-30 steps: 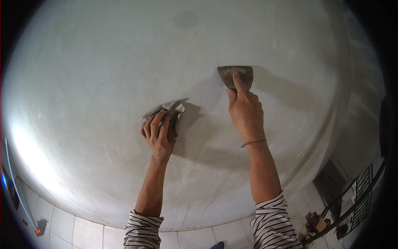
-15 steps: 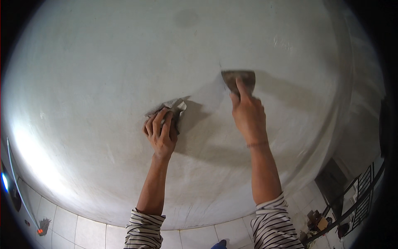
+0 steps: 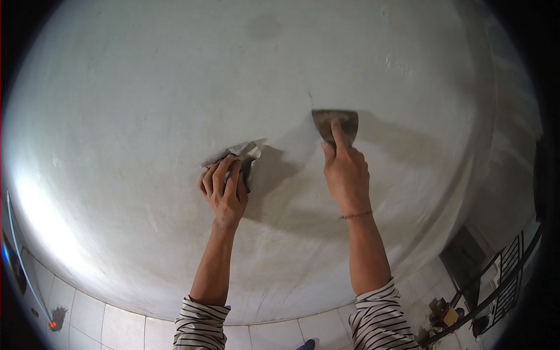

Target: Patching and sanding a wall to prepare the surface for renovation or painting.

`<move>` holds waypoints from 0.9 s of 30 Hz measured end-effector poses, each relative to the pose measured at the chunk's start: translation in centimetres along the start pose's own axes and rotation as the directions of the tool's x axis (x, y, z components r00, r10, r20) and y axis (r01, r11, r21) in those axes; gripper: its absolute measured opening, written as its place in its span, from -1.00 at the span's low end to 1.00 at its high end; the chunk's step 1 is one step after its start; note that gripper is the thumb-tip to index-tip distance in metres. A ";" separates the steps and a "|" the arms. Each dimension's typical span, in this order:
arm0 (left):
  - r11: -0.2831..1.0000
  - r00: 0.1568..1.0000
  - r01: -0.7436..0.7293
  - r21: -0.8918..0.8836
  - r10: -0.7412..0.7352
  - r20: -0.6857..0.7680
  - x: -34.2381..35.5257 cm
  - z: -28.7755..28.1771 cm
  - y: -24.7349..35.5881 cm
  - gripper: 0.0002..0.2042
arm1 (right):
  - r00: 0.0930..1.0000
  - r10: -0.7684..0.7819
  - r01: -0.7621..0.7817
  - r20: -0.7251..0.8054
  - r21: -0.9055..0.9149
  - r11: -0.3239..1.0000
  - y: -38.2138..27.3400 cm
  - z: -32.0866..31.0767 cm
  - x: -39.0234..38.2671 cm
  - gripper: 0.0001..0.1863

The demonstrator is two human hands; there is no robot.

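Observation:
A pale grey-white wall [image 3: 175,105] fills most of the view. My right hand [image 3: 346,175] grips a putty knife [image 3: 341,118], index finger stretched along its broad dark blade, whose top edge lies at the wall just below a thin dark vertical mark [image 3: 310,98]. The knife's handle is hidden in my palm. Lower and to the left, my left hand [image 3: 223,189] is curled around a crumpled grey sheet [image 3: 236,151], which looks like sandpaper or paper, held close to the wall. Both striped sleeves are pushed up the forearms.
White floor tiles [image 3: 123,326] run along the wall's foot. At lower left, a pale cord [image 3: 26,265] ends in an orange tip near a bright lamp [image 3: 6,252]. A black metal rack [image 3: 504,286] and several small items [image 3: 443,315] stand at lower right.
My right hand has drawn the putty knife slightly down the wall, uncovering more of the dark mark. My left hand has barely shifted.

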State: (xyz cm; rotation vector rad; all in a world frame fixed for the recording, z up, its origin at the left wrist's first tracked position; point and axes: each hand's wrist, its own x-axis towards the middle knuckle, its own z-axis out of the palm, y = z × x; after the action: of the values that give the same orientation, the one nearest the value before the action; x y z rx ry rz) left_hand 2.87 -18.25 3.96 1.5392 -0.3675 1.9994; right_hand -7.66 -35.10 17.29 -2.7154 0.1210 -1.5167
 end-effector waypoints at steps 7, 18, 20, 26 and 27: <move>1.000 1.000 0.002 -0.013 -0.002 0.018 -0.1 -0.3 -0.3 -0.76 | 0.997 0.060 -0.061 0.048 0.027 0.998 0.2 0.5 -0.9 -0.47; 1.000 1.000 0.012 0.000 -0.012 0.025 0.1 -0.4 0.3 -0.79 | 0.992 0.107 -0.104 0.070 -0.045 0.993 0.6 1.3 -2.0 -0.45; 1.000 1.000 0.013 0.020 -0.013 -0.009 0.3 -0.3 0.1 -0.80 | 0.997 0.071 -0.071 -0.004 -0.012 0.997 -0.4 0.8 -1.2 -0.45; 0.999 0.999 0.029 0.020 -0.029 -0.022 -0.1 0.0 0.1 -0.81 | 0.996 0.078 -0.077 0.049 -0.018 0.997 -0.4 0.2 -1.4 -0.46; 0.999 0.999 0.031 0.017 -0.030 -0.019 -0.1 0.0 0.1 -0.81 | 0.995 0.082 -0.081 0.051 -0.021 0.997 -0.1 0.5 -1.7 -0.46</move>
State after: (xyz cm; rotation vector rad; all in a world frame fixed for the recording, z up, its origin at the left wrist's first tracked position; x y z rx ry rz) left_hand 2.78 -18.36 3.85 1.5270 -0.3186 1.9968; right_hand -8.08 -34.83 15.58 -2.7255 0.2422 -1.4299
